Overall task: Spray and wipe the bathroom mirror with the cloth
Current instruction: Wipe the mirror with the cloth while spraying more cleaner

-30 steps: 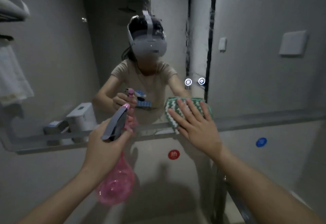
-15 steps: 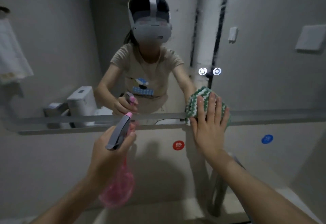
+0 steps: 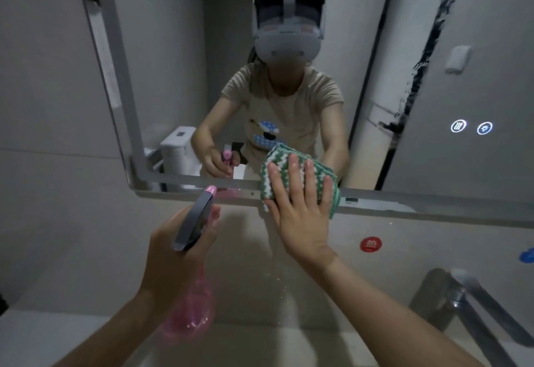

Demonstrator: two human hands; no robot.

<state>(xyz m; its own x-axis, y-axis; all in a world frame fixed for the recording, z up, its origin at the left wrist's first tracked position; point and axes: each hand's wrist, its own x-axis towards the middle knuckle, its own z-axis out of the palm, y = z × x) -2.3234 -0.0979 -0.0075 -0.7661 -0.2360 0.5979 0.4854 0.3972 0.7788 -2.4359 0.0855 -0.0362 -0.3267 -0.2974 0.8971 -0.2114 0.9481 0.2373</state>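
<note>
Right hand (image 3: 300,216): it is lying flat with fingers straight and spread wide, pressing the cloth (image 3: 297,176) on the glass.
Cloth: the green and white folded cloth is sitting at the bottom edge of the mirror (image 3: 375,77), partly hanging over the frame.
Left hand (image 3: 179,251): it is wrapping its fingers around the pink spray bottle (image 3: 190,303), below the mirror, with the nozzle pointing up at it.
Step now: I think the person is wiping the low part of the mirror.
Doing it well: the hand should be pressing evenly and going in long rows, each one overlapping the last.
Watch out: the cloth could be slipping off the glass onto the frame.
</note>
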